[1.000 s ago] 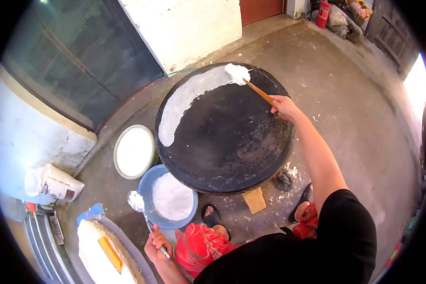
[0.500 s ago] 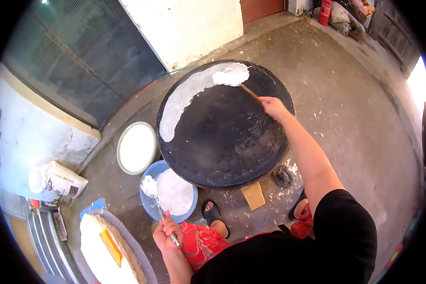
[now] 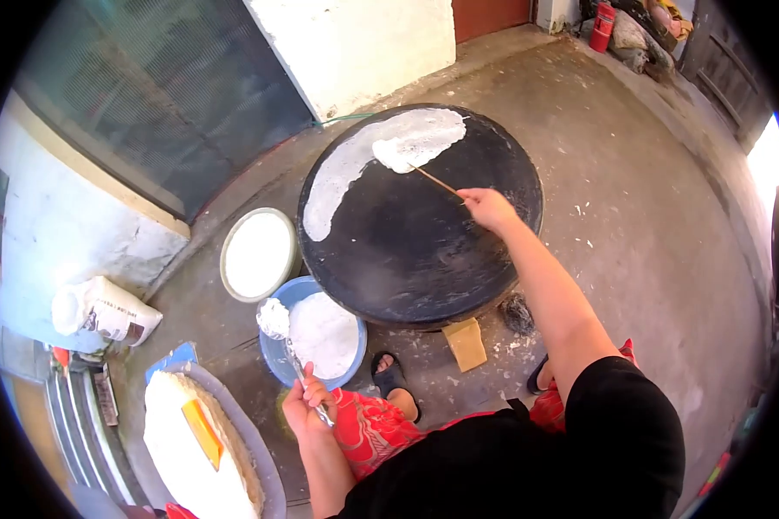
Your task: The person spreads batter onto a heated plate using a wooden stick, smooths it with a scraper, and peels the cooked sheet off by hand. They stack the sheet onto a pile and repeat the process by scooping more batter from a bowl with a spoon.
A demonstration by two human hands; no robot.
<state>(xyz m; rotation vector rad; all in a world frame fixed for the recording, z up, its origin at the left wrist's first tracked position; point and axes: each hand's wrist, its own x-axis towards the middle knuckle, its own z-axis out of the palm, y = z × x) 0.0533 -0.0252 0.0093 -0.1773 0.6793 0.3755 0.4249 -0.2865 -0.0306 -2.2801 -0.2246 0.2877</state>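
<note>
At the left side of the view from my remote post, I record a white sack [image 3: 121,313] leaning near the wall. Below it, a pale pile [image 3: 169,419] bears an orange flat piece [image 3: 202,435] on its top; a blue board [image 3: 171,359] shows just behind. Next, I note a pale basin [image 3: 295,258] with white contents, standing on the floor near the griddle. Nearer the wearer is a blue basin [image 3: 270,359], also with white contents. The left hand [image 3: 310,404] is closed around the handle of a metal ladle [image 3: 299,370]; its white-coated bowl appears over the basin's left rim, contact undetermined.

At centre I find the round black griddle [image 3: 398,259]. White paste [image 3: 336,173] lies on it in a curved band along the far and left parts, with a thicker lump at the band's inner edge. The right hand [image 3: 486,210] grips a thin stick [image 3: 437,182], whose far end meets that lump. By the griddle's near edge lies a tan piece [image 3: 466,344]; to its right, a dark tangled clump [image 3: 517,313]. Farther right, a red cylinder [image 3: 602,28] stands against the far clutter.
</note>
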